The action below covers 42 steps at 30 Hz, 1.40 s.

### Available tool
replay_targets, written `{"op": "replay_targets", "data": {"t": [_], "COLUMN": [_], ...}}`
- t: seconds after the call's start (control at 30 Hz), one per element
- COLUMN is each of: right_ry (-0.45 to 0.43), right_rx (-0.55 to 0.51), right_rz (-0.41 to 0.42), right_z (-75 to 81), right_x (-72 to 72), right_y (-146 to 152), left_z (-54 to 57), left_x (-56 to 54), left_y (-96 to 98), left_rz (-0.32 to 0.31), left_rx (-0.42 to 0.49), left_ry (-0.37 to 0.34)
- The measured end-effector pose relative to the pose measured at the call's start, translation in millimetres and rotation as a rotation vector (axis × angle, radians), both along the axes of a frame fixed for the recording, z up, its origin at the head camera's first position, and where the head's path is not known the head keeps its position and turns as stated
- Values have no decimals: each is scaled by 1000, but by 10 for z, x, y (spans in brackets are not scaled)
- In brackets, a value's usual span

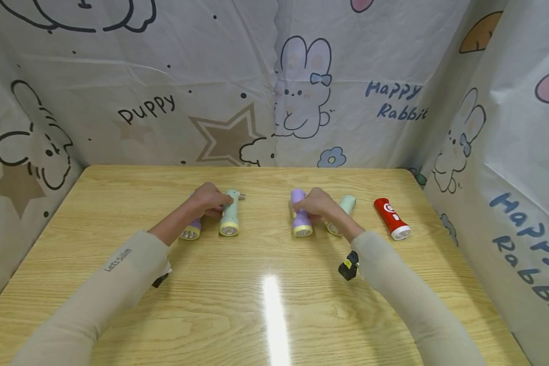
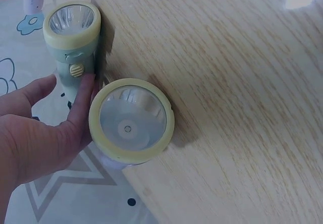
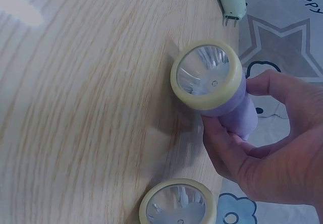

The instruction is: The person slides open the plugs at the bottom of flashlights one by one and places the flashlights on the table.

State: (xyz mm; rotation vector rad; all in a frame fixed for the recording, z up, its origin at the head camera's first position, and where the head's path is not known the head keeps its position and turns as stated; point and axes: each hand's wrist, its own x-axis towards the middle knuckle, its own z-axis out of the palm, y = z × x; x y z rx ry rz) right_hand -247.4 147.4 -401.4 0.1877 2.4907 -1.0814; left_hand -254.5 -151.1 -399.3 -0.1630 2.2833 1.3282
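My left hand (image 1: 208, 198) holds a pale green flashlight (image 1: 230, 216) between thumb and fingers. In the left wrist view its yellow switch (image 2: 76, 70) shows just ahead of the fingers. Metal plug prongs (image 1: 242, 196) stick out near its far end. Partly hidden beneath that hand lies a purple flashlight (image 1: 191, 232) with a yellow rim. My right hand (image 1: 319, 202) grips another purple flashlight (image 1: 301, 218), thumb on one side and fingers on the other in the right wrist view. Beside it, a second green flashlight (image 1: 347, 205) is partly covered by the right hand and wrist.
Farther right on the wooden table (image 1: 229, 305) lies a red flashlight (image 1: 391, 217) with a white rim. Cloth printed with cartoons (image 1: 164, 66) walls off the back and both sides. A small dark green object (image 1: 420, 178) sits at the back right corner.
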Motion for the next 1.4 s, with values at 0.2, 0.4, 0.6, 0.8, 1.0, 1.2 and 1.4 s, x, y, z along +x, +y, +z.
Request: {"op": "replay_targets", "data": {"t": [0.2,0.4,0.6,0.8,1.0,1.2,1.4], "right_ry": [21,48,72,83,112,129,162], "right_rx": [11,-1,-2,-2,-30,-43,-49], "right_rz": [10,21,17,8,7,-11,-18], "right_z": [14,14,33,65,113,107,100], "right_x": [6,6,4,3,16,18,23], "right_y": [-21,-26,-47,-85,-136,-169,-183], "left_z": [81,145,170,188,218,222,201], "left_x": [-20,-52,-42,-39,-43,-43,-53], "left_y": [-15,-41,-52,-40,-15,13,11], "left_rz": [13,39,63,73,93,101,84], "left_rx": [-43,11,68,100,126,121,102], "left_ry": [19,14,29,25,71,101,182]}}
